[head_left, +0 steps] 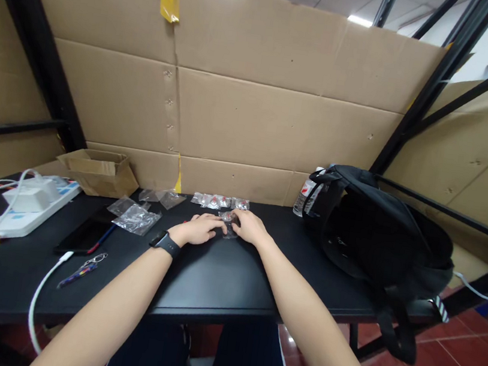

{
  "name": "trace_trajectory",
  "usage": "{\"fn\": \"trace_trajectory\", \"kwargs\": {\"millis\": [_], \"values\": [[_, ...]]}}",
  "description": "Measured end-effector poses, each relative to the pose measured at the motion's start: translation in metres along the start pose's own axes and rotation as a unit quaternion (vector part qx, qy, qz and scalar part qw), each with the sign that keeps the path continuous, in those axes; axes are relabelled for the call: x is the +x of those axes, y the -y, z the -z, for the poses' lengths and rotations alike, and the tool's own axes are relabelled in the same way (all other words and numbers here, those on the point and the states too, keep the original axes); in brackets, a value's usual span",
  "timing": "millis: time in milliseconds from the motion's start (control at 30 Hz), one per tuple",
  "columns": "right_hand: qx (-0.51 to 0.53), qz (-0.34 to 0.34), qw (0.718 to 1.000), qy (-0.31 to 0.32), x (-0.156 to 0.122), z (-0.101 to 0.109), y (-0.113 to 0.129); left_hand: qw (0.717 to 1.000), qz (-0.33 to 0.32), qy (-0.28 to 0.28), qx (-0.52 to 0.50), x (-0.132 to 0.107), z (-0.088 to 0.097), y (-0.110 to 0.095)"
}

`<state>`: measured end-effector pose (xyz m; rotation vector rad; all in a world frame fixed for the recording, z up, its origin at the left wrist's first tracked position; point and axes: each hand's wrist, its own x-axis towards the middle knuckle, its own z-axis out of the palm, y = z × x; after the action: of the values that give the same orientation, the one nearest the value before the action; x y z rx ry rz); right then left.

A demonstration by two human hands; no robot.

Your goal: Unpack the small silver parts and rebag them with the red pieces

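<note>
On the black table, a small clear plastic bag with a bit of red in it lies between my hands. My right hand pinches its right side with thumb and fingertips. From the left, my left hand reaches over palm down, fingers apart, with its index fingertip at the bag's edge. A speck of red shows by the left fingers; I cannot make out what it is. Just behind, several similar small clear bags with red bits lie in a row along the cardboard wall.
Crumpled clear bags, a black phone, a pen and a keychain lie to the left. Behind them stand an open cardboard box and a white power strip. At right are a black backpack and a water bottle.
</note>
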<state>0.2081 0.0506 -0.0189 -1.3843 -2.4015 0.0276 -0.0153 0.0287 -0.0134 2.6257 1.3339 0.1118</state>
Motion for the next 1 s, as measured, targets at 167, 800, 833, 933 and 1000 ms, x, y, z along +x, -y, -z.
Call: {"fn": "trace_trajectory", "kwargs": {"millis": [167,800,833,933,1000], "values": [[0.050,0.012,0.999,0.004,0.001,0.003,-0.006,1.000,-0.015,-0.018,-0.001,-0.002,0.001,-0.001],[0.244,0.007,0.969,-0.021,0.006,-0.001,-0.032,0.966,0.115,-0.209,-0.098,0.004,0.005,-0.004],[0.267,-0.008,0.963,-0.017,0.006,-0.001,-0.031,0.963,0.129,-0.209,-0.115,0.004,0.006,-0.004],[0.311,-0.044,0.949,-0.016,0.006,-0.003,-0.024,0.947,0.181,-0.218,-0.149,0.005,0.006,-0.006],[0.300,-0.062,0.952,-0.022,0.004,-0.004,-0.018,0.942,0.199,-0.226,-0.148,0.007,0.004,-0.010]]}}
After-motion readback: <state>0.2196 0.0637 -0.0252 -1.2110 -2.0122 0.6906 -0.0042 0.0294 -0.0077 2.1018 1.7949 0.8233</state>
